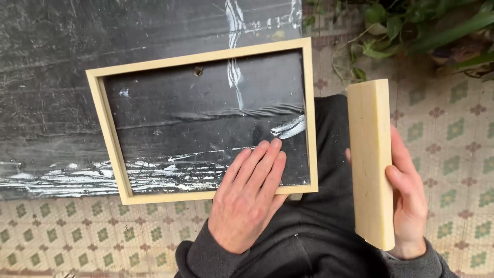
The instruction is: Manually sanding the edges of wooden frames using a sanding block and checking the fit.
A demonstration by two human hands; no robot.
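Head view, looking down: left hand (247, 198) lies flat and spread open, palm down, fingers together and stretched across the lower right rail of a wooden frame (206, 57), fingertips on the dark board inside it; it grips nothing. Right hand (406, 198) is curled around a wooden block (370, 159), held upright, thumb on the near edge, fingers wrapped behind. Block is pale, smooth, rectangular, with square-cut ends and faint grain. Dark grey sleeves (309, 242) and clothing fill the space between the hands. Frame is thin, light-coloured wood, rectangular, slightly rotated, lying flat on a black board (62, 62) and overhanging its near edge. Board surface is scuffed and scratched, with white smears and streaks. Tiled floor (453, 134) has a green and brown floral pattern. Green plant leaves (411, 25) sit at the far right corner.
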